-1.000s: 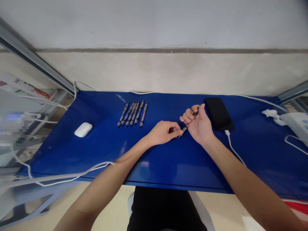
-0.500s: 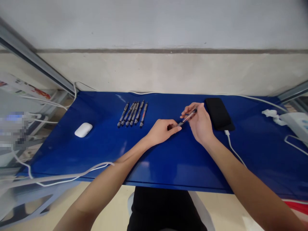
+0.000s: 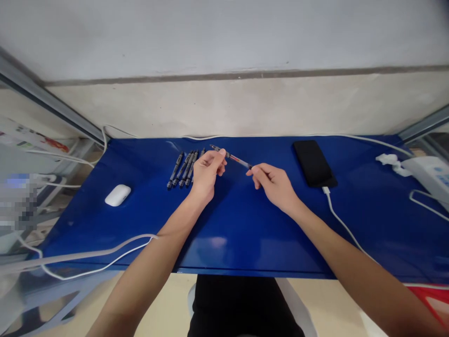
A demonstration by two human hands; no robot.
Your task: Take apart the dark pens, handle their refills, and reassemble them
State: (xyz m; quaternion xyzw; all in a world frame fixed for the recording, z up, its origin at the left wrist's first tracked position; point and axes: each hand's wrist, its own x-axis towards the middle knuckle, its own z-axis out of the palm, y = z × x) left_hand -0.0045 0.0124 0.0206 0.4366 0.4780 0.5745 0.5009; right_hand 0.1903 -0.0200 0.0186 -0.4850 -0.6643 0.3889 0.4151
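Note:
A slim pen (image 3: 238, 160) with a clear barrel, dark ends and a reddish part is held in the air between my hands. My left hand (image 3: 206, 174) pinches its left end between thumb and fingers. At the right end, my right hand (image 3: 274, 184) is closed on the dark tip. Several dark pens (image 3: 184, 169) lie side by side on the blue table (image 3: 245, 234), just left of my left hand, which partly covers the row.
A white earbud case (image 3: 118, 195) lies at the left. On the right are a black phone (image 3: 314, 163) with a white cable (image 3: 338, 217) and a white power strip (image 3: 430, 173). Another cable (image 3: 105, 260) crosses near my left forearm.
My left hand has moved left and up, to beside the row of pens. My right hand has moved slightly left and turned, now closed on the pen's right end.

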